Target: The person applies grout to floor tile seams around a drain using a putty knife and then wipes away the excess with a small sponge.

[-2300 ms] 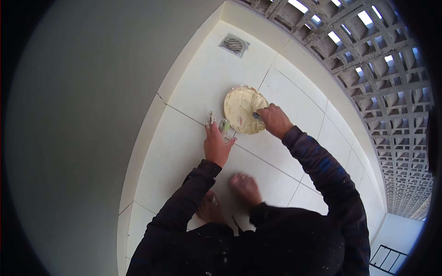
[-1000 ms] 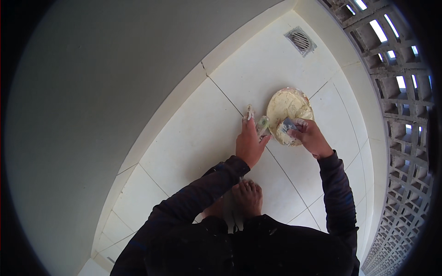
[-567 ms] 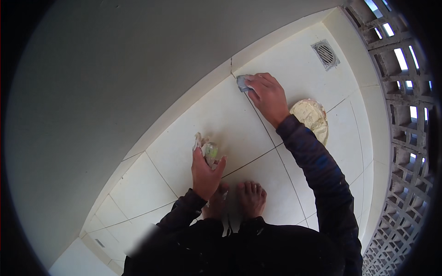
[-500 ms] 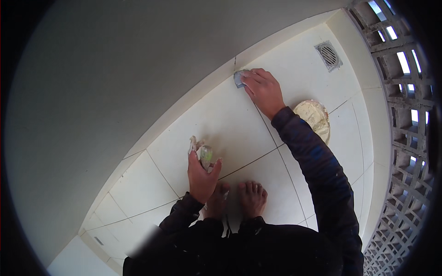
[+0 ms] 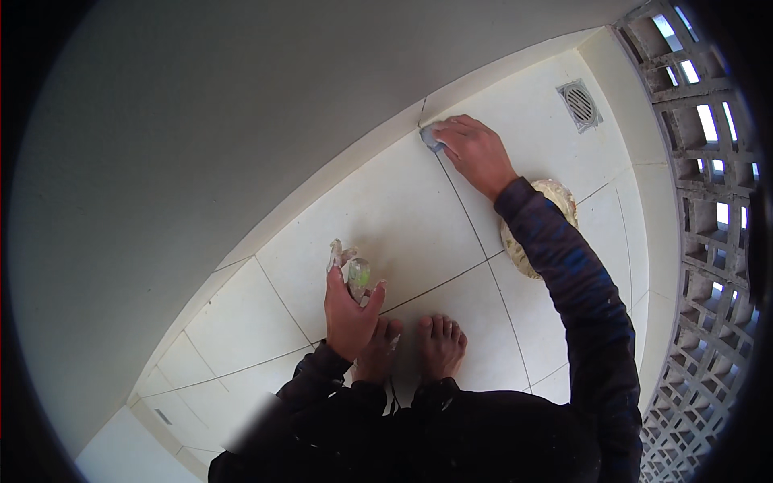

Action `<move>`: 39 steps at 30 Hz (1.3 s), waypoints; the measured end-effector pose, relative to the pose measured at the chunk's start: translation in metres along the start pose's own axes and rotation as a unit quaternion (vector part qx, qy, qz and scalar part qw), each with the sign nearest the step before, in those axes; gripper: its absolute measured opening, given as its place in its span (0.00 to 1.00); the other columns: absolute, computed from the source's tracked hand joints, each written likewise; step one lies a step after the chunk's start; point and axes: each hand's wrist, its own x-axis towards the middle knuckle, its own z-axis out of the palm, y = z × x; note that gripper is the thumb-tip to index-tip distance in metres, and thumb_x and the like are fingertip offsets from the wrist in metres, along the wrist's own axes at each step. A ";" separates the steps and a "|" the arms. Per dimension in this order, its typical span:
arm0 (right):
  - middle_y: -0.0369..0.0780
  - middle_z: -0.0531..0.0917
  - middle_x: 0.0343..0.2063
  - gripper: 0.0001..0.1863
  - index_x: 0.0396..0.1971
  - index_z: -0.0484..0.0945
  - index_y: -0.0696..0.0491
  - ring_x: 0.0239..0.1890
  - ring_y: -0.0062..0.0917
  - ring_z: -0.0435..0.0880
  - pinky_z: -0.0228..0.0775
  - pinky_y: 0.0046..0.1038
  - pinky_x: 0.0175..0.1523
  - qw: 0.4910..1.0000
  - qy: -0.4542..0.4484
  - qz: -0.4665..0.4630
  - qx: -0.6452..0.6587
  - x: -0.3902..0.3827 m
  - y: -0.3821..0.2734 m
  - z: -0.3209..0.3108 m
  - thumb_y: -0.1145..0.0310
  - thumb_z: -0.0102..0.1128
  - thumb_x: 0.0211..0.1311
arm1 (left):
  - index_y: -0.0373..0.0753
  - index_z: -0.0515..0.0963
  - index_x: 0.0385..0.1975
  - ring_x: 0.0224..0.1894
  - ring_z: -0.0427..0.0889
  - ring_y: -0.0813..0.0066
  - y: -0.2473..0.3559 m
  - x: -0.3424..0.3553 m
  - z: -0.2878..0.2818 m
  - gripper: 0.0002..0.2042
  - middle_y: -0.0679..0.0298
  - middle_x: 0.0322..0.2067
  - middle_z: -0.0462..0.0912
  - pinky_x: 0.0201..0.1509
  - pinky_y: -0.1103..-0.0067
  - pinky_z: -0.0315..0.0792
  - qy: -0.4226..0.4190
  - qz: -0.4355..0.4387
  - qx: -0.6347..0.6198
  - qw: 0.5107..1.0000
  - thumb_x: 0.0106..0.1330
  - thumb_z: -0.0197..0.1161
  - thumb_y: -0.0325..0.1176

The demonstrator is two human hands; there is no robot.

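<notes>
1. Hands well apart: right hand pinches a flat grey scraper between thumb and fingers; left hand has a clear object with a green patch between thumb and fingers, kind unclear, pale paste on the fingertips
2. Scraper sits where a floor joint meets the skirting; looks to be touching there, pressure can't be judged
3. Progress, my read: this corner is mid-work; blade and fingers hide the spot, so fill there can't be confirmed
4. Left, as far as visible: skirting joint just above the blade shows dark, likely unfilled; floor joint and cross joint also read dark
5. Round dish of cream paste is on the tiles, partly hidden by the right forearm; supply looks ample
6. Further out: metal drain beyond the right hand, pierced block screen to the right, plain grey wall to the left, bare feet below
</notes>
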 end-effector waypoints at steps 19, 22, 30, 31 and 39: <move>0.41 0.85 0.52 0.13 0.41 0.81 0.57 0.59 0.38 0.82 0.78 0.36 0.63 0.978 -0.115 -0.171 0.018 -0.001 0.074 0.007 0.82 0.63 0.53 | 0.28 0.63 0.63 0.40 0.80 0.74 -0.010 -0.012 -0.012 0.31 0.53 0.54 0.74 0.41 0.78 0.78 -0.012 -0.013 0.013 1.000 0.63 0.69 0.29; 0.41 0.85 0.52 0.13 0.40 0.81 0.57 0.60 0.39 0.82 0.78 0.36 0.64 0.970 -0.155 -0.190 0.005 0.012 0.078 -0.014 0.81 0.63 0.53 | 0.28 0.62 0.64 0.40 0.80 0.74 -0.001 -0.008 -0.015 0.31 0.53 0.54 0.74 0.41 0.77 0.78 -0.006 -0.027 0.002 1.000 0.63 0.70 0.30; 0.40 0.84 0.52 0.18 0.47 0.79 0.53 0.61 0.37 0.80 0.73 0.34 0.68 0.968 -0.168 -0.180 0.054 0.013 0.066 0.006 0.83 0.57 0.56 | 0.28 0.61 0.65 0.41 0.80 0.74 -0.004 -0.008 -0.007 0.32 0.54 0.53 0.75 0.42 0.78 0.78 -0.015 -0.027 -0.009 0.999 0.64 0.69 0.30; 0.42 0.85 0.50 0.18 0.47 0.78 0.54 0.58 0.40 0.81 0.74 0.36 0.65 0.970 -0.176 -0.157 0.051 0.015 0.064 0.002 0.84 0.57 0.55 | 0.28 0.61 0.65 0.41 0.80 0.74 -0.002 -0.007 -0.010 0.32 0.54 0.53 0.75 0.42 0.78 0.78 -0.013 -0.024 -0.007 1.000 0.64 0.69 0.30; 0.44 0.85 0.46 0.18 0.45 0.77 0.54 0.51 0.41 0.82 0.75 0.38 0.58 0.984 -0.095 -0.148 0.020 0.011 0.033 0.002 0.85 0.56 0.53 | 0.28 0.62 0.64 0.41 0.79 0.76 -0.004 -0.009 -0.008 0.31 0.55 0.52 0.74 0.41 0.79 0.78 -0.015 -0.048 -0.026 0.998 0.65 0.69 0.30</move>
